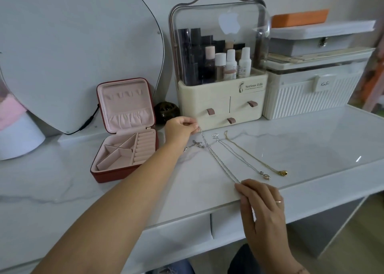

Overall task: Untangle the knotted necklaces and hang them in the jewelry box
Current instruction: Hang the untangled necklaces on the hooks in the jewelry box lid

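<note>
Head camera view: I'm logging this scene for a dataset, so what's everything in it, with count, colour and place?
Open square jewelry box: 1, red with pink lining, table left.
Stretched thin silver chain necklace: 1, silver, between both hands.
Silver pendant necklace: 1, silver, lying right of it.
Thin gold chain necklace: 1, gold, rightmost.
Small silver chain piece: 1, silver, by the left hand.
Clear-lidded cosmetics organiser: 1, cream, behind the necklaces.
Ribbed plastic storage box: 1, white, right of the organiser.
Round dark pot: 1, brown-black, between jewelry box and organiser.
Oval mirror: 1, far left.
Marble-patterned table: 1, white.
Left hand: pinches the stretched chain's far end.
Right hand: straight fingers touch its near end.
</note>
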`<state>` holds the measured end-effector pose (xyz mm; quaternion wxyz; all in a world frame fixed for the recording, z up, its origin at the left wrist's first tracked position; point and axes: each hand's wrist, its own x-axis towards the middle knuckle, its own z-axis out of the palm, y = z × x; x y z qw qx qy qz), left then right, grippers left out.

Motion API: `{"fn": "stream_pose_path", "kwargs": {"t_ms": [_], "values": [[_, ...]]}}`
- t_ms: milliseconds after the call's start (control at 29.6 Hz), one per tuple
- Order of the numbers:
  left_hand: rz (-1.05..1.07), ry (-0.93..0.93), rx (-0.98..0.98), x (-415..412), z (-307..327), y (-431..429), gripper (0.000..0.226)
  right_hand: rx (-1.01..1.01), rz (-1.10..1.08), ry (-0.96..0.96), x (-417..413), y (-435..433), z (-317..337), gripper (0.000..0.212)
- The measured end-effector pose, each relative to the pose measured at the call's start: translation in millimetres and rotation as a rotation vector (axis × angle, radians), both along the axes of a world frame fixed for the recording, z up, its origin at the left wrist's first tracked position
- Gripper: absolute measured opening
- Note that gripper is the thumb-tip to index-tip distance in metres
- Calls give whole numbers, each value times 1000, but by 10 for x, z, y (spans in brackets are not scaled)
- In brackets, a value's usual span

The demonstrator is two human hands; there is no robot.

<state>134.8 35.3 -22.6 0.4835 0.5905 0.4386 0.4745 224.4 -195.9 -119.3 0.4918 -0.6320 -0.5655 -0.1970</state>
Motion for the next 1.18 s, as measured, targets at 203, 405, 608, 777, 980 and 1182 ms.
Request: {"fn": "stream_pose_path", "kwargs": {"t_ms": [203,405,608,777,980,1182], "values": [[-1,148,29,-32,-102,-19,18,-11,-8,9,-23,16,-15,28],[-171,748,272,-307,34,-91,21,-38,42,78,-34,-21,41,30],[-206,803,269,-296,-29,-122,15,-21,131,294,-46,-70,325,35],[-207,922,267,-253,-11,-183,17,-31,145,382,3,-84,577,33],[-269,619,168,-457,112,-268,22,-153,273,510,45,307,1000,21],[-343,297,86,-689,363,-429,5,-581,550,628,-132,1024,1316,26]]}}
